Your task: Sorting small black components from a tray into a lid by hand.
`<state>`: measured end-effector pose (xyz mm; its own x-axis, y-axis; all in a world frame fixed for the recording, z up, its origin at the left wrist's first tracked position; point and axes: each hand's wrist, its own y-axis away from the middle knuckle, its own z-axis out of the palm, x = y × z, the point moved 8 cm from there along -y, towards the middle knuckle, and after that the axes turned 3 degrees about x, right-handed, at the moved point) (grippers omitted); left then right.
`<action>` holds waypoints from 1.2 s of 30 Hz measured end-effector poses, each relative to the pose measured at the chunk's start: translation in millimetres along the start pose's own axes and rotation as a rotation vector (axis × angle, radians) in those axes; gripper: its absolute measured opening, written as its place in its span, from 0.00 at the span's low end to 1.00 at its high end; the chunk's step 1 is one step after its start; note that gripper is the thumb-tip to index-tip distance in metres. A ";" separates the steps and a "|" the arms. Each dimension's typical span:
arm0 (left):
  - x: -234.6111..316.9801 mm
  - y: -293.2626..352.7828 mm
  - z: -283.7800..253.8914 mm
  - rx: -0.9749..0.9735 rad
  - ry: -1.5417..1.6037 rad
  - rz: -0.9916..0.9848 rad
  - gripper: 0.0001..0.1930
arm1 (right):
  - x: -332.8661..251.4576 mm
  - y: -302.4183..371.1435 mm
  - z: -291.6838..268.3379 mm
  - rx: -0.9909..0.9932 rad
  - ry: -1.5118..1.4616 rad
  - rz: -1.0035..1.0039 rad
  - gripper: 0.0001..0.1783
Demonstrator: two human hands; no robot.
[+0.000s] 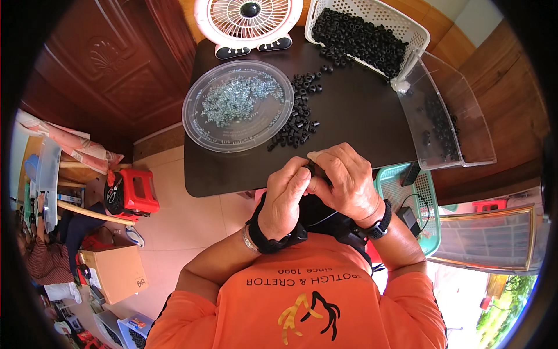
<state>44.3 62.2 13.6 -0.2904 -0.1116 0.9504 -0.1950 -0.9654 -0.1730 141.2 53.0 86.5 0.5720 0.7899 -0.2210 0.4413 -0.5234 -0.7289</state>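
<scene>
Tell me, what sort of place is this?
Probably a small workroom, perhaps in a home: a dark table holds a clear round tray of tiny silvery pieces, a white basket holds many black parts, and a panelled door stands at left.

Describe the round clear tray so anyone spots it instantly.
On the dark tabletop, find the white-and-pink fan at the far edge. Just in front of it, toward the person, sits the tray: shallow, see-through, with small silvery pieces heaped inside. Loose black pieces lie along its right side; it is the table's only round container.
</scene>
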 end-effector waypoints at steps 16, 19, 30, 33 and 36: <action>3.3 0.6 3.2 -0.035 -0.173 0.143 0.17 | 0.9 5.5 1.5 -0.046 0.052 -0.088 0.20; 6.5 -2.5 7.7 -0.019 -0.129 0.115 0.18 | 4.4 5.6 4.3 -0.039 0.069 -0.096 0.19; -2.8 -7.7 -0.8 0.014 -0.105 0.092 0.17 | 6.1 0.4 11.9 -0.038 0.095 -0.104 0.16; -8.8 -10.1 -3.9 0.031 -0.162 0.128 0.14 | 8.8 5.4 16.1 0.037 0.090 -0.083 0.16; -7.1 -15.5 -5.7 0.060 -0.169 0.128 0.13 | 10.2 4.2 16.3 0.035 0.137 -0.055 0.15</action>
<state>44.1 79.3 8.1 -0.1467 -0.2677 0.9523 -0.1091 -0.9524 -0.2846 137.7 64.0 70.6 0.6375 0.7650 -0.0915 0.4515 -0.4671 -0.7602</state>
